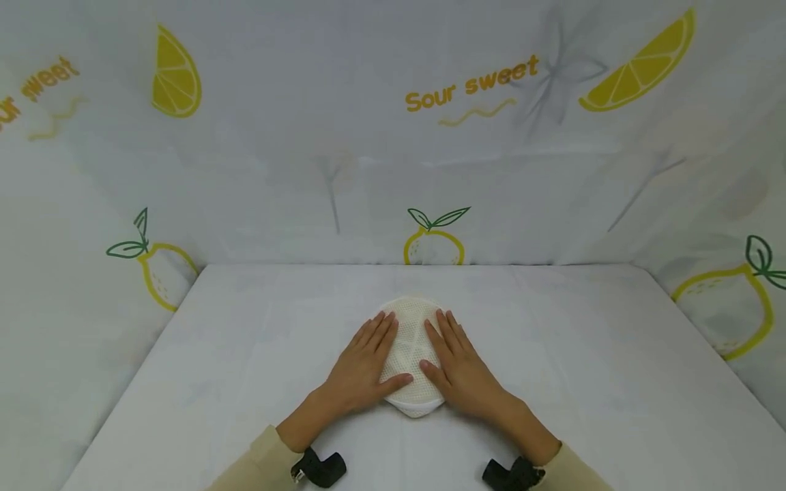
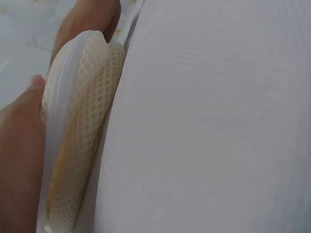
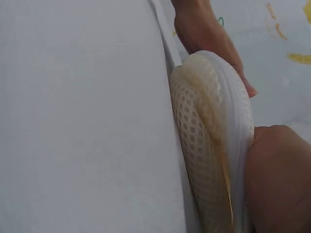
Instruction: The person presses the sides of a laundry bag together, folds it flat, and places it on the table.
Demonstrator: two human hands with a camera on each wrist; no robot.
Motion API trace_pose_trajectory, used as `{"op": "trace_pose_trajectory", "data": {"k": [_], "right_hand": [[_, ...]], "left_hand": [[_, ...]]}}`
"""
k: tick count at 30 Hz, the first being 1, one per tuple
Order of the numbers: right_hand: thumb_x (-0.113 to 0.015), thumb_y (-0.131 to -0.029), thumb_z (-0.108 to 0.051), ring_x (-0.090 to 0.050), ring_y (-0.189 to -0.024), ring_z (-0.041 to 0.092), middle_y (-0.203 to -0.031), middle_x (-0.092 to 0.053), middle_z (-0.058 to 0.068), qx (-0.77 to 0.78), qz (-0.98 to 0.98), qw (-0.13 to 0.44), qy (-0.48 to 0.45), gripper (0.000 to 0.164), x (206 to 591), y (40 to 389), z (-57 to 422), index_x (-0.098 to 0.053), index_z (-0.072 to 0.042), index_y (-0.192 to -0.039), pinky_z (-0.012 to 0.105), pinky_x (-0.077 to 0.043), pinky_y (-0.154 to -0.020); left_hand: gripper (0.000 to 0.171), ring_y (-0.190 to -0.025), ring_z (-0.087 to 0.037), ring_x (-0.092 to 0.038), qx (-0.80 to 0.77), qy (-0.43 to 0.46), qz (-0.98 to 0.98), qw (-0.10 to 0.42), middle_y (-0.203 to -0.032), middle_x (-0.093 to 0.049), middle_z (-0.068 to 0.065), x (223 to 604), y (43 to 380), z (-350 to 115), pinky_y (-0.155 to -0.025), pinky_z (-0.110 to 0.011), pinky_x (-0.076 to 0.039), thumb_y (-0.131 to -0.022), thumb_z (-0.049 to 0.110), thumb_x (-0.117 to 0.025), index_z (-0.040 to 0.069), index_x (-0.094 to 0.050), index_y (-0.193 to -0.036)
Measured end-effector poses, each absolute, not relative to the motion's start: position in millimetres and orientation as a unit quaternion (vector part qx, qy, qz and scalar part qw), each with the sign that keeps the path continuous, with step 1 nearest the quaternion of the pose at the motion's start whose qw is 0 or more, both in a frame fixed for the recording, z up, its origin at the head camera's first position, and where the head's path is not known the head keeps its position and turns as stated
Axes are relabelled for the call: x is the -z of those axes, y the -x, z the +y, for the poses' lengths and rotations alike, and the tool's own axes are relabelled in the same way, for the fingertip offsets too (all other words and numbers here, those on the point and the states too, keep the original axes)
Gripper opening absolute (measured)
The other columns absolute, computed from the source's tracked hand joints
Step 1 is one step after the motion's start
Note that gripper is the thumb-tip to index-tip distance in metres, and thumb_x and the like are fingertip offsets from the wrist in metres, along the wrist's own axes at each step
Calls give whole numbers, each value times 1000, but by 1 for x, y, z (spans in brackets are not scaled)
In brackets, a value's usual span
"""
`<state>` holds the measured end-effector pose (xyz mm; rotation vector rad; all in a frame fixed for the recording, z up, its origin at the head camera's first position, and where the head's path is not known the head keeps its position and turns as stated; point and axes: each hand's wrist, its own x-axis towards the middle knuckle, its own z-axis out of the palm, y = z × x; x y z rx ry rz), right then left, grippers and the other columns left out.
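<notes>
A round, cream mesh laundry bag (image 1: pixel 410 354) with white trim lies flattened on the white table, its pointed near end toward me. My left hand (image 1: pixel 362 368) rests on its left side, fingers straight and pointing away, thumb across the mesh. On the right side my right hand (image 1: pixel 463 372) lies the same way, its thumb near the middle. Both wrist views show the bag from its near edge: a white zipper band (image 2: pixel 60 92) runs along the top, with honeycomb mesh (image 3: pixel 192 131) bulging in folds underneath. Something yellowish shows faintly through the mesh.
The white-covered table (image 1: pixel 295 300) reaches back to a hanging cloth (image 1: pixel 276 204) printed with lemons and lettering. The same cloth walls both sides. Black wrist cameras (image 1: pixel 322 469) sit at both sleeve cuffs.
</notes>
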<state>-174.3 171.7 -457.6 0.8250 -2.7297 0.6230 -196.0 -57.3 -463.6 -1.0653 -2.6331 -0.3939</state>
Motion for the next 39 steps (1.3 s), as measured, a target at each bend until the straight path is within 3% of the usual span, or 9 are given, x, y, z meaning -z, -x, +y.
{"op": "trace_pose_trajectory", "data": {"k": [4,8,12,15,22,30,39], "right_hand": [[-46,-101,-39,-6,-143,39,-155,-13,24,-186,-930,121,-292,65,446,174,173,-27,0,-149,53,-16,-111],[-40,-102,-44,-13,-142,39,-154,-19,24,-158,-916,160,-331,64,431,174,174,-32,0,-147,53,-22,-109],[-36,-103,-45,-24,-140,35,-152,-30,18,-126,-879,197,-416,60,423,173,171,-40,0,-142,47,-30,-107],[-37,-103,-43,-27,-139,31,-151,-32,15,-93,-846,197,-487,57,422,172,166,-41,-3,-142,43,-28,-109],[-39,-101,-47,-21,-142,30,-155,-25,10,-42,-806,156,-569,58,422,170,155,-38,-9,-146,43,-19,-113],[-39,-100,-49,-19,-143,25,-155,-27,6,11,-754,155,-638,57,425,174,148,-41,-15,-145,43,-18,-113],[-49,-96,-48,-15,-144,26,-157,-21,6,8,-712,113,-693,62,423,184,143,-35,-19,-149,44,-15,-114]], "left_hand": [[86,-140,-34,-25,155,381,-891,191,-151,-31,-19,453,199,-62,-112,-43,-22,-96,66,-22,-4,-34,-145],[80,-138,-34,-29,137,401,-883,201,-150,-34,-17,433,214,-67,-111,-44,-25,-97,63,-21,2,-36,-146],[72,-138,-30,-30,145,433,-875,159,-150,-36,-11,417,237,-72,-109,-44,-28,-99,60,-24,9,-36,-148],[68,-138,-27,-31,146,446,-875,117,-150,-37,-8,410,253,-74,-108,-45,-31,-99,59,-27,14,-36,-148],[62,-138,-19,-30,148,476,-866,32,-150,-37,-2,407,277,-62,-104,-46,-35,-98,57,-38,27,-32,-151],[50,-141,-13,-22,142,552,-822,4,-152,-31,9,406,292,-37,-111,-40,-24,-98,55,-37,42,-36,-146],[46,-144,-20,-14,93,655,-750,13,-156,-25,2,412,310,-26,-113,-47,-16,-100,52,-35,40,-40,-145]]}}
